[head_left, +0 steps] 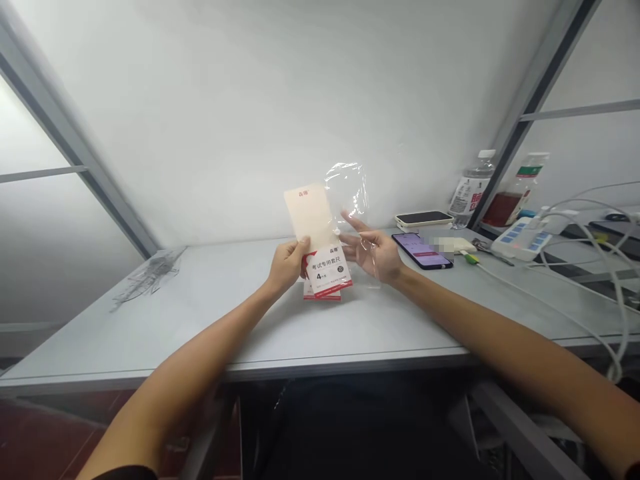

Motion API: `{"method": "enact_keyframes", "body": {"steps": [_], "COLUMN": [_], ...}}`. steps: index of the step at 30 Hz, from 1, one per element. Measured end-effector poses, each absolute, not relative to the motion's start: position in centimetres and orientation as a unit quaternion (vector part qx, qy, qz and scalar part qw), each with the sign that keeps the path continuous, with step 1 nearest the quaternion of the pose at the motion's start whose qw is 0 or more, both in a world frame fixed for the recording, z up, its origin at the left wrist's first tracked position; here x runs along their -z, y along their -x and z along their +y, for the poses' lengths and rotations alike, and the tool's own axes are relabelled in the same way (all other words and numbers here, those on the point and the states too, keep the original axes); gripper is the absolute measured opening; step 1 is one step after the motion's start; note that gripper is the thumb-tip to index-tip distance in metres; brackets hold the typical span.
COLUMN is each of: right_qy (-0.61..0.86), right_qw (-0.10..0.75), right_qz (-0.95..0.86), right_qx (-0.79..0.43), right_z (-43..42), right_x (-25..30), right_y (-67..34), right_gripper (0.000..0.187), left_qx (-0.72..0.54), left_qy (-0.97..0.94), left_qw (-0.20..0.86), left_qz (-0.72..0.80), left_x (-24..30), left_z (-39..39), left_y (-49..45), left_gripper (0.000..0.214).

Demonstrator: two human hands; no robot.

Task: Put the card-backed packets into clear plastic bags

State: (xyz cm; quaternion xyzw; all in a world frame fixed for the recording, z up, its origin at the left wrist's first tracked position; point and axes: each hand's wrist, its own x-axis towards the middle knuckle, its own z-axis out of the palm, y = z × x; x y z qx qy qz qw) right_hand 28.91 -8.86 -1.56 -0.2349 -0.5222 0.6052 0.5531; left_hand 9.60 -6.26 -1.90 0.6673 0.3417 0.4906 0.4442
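My left hand is closed on a cream card packet with red print and a white-and-red lower flap that reads "4" and a ruler-set label. The packet is raised over the table and tilted. Below the flap, part of another red-edged packet shows. Beside the card, a clear plastic sleeve stands up, crinkled and shiny. My right hand overlaps the sleeve with its fingers spread apart; whether they are inside or behind the film I cannot tell.
Crumpled clear wrappers lie at the table's left. On the right are a lit phone, another phone on a white box, a water bottle, a bottle of dark drink and a power strip with trailing white cables.
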Motion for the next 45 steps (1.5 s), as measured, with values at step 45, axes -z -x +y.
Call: {"method": "enact_keyframes", "body": {"steps": [45], "right_qy": [0.317], "right_qw": [0.573], "right_qz": [-0.508], "right_qx": [-0.559], "right_z": [-8.7], "right_x": [1.5], "right_y": [-28.4], "right_gripper": [0.021], "left_qx": [-0.362], "left_qy": [-0.687], "left_qw": [0.55], "left_qz": [0.306], "left_x": [1.7], "left_z": [-5.7], "left_y": [-9.0], "left_gripper": [0.038]}}
